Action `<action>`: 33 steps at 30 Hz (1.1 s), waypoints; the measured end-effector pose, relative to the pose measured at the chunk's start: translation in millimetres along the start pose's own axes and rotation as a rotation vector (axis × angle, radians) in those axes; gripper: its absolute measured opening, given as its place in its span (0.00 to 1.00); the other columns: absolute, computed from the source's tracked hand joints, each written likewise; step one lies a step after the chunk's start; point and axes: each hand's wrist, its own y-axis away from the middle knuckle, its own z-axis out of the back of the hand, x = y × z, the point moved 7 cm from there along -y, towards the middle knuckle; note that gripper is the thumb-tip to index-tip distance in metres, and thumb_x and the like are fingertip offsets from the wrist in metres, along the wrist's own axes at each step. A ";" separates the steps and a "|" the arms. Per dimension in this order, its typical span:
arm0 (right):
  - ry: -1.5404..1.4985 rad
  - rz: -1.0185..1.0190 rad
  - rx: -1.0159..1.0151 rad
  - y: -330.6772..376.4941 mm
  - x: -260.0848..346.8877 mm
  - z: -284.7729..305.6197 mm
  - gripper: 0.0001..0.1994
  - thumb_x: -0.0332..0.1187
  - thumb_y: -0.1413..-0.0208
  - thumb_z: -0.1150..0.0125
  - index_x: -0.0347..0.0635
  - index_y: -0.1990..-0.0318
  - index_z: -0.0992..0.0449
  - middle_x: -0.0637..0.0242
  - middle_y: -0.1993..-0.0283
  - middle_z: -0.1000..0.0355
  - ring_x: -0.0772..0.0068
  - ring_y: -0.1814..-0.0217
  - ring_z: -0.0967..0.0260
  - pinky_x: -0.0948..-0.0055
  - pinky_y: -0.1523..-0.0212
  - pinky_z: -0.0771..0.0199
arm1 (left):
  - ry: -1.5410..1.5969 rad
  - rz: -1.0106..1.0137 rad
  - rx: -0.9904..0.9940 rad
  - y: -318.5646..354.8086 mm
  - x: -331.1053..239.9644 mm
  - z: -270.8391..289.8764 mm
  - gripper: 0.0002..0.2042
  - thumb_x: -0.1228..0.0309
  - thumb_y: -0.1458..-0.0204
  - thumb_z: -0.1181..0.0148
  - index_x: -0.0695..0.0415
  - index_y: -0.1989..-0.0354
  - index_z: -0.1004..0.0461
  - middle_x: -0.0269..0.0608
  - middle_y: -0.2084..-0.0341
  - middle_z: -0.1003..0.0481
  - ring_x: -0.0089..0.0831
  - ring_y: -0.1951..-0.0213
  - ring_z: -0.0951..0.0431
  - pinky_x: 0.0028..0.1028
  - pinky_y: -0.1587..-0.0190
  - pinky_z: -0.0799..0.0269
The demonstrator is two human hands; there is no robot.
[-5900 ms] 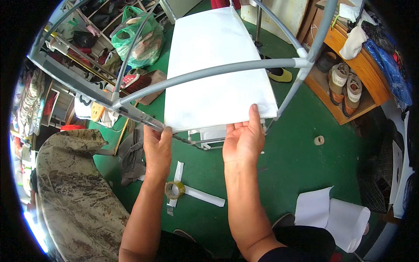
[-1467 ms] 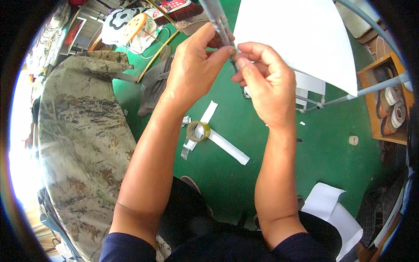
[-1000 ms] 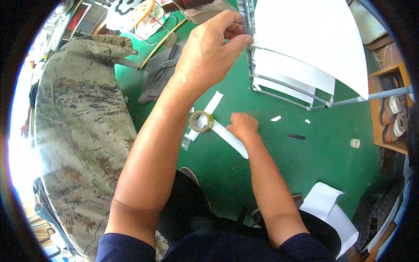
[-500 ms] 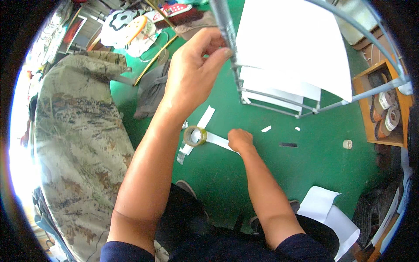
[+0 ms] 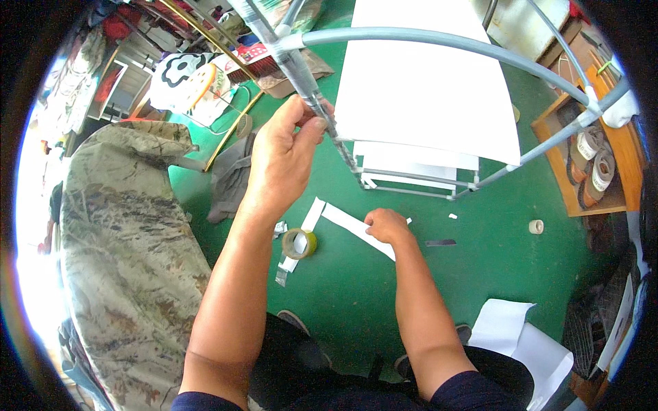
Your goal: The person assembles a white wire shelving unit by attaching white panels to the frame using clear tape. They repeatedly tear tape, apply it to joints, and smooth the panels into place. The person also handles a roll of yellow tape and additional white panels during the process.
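My left hand (image 5: 284, 154) is raised and pinches a grey metal post (image 5: 312, 96) of a tube frame, fingers closed around it. The frame carries large white boards (image 5: 425, 89) on its shelves. My right hand (image 5: 387, 225) reaches down to the green floor and rests on a long white strip (image 5: 346, 222), fingers curled over it. Whether it grips the strip is unclear. A roll of clear tape (image 5: 299, 243) lies on the floor just left of that hand, beside a second white strip (image 5: 305, 229).
A camouflage-patterned cover (image 5: 130, 253) fills the left side. White sheets (image 5: 521, 339) lie at the lower right. A wooden shelf (image 5: 589, 164) with tape rolls stands at the right, a small white roll (image 5: 536, 226) near it. A grey cloth (image 5: 229, 181) lies by the frame.
My right hand left the post and dropped to the white strip on the floor. My left hand stays on the post. The view has tilted so the frame sits higher.
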 end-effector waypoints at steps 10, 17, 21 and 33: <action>-0.581 0.034 -0.400 -10.9 -0.4 27.0 0.17 0.46 0.46 0.32 0.45 0.57 0.17 0.57 0.57 0.18 0.54 0.54 0.20 0.58 0.53 0.22 | 0.022 0.007 -0.004 -1.9 -2.6 -5.8 0.13 0.79 0.36 0.49 0.59 0.45 0.26 0.34 0.58 0.20 0.19 0.58 0.24 0.22 0.54 0.29; -1.387 0.257 -0.157 11.1 44.0 66.9 0.13 0.42 0.38 0.34 0.40 0.59 0.19 0.67 0.63 0.19 0.78 0.65 0.25 0.77 0.63 0.28 | 0.121 0.041 -0.010 0.5 -0.3 -9.0 0.12 0.81 0.38 0.48 0.63 0.48 0.25 0.37 0.61 0.21 0.19 0.61 0.27 0.23 0.55 0.31; -1.465 0.317 0.024 28.2 54.3 71.5 0.14 0.43 0.38 0.34 0.40 0.60 0.19 0.66 0.64 0.19 0.80 0.67 0.26 0.78 0.63 0.27 | 0.097 0.024 0.047 -0.3 -2.9 -12.0 0.08 0.81 0.37 0.50 0.61 0.54 0.26 0.34 0.62 0.23 0.20 0.61 0.27 0.23 0.54 0.30; -1.257 0.690 0.071 84.7 132.2 132.5 0.09 0.32 0.37 0.35 0.36 0.57 0.19 0.62 0.60 0.18 0.77 0.66 0.23 0.76 0.61 0.21 | 0.227 0.011 -0.001 -0.2 -11.0 -9.6 0.11 0.81 0.37 0.50 0.60 0.48 0.27 0.36 0.55 0.21 0.21 0.56 0.24 0.25 0.51 0.27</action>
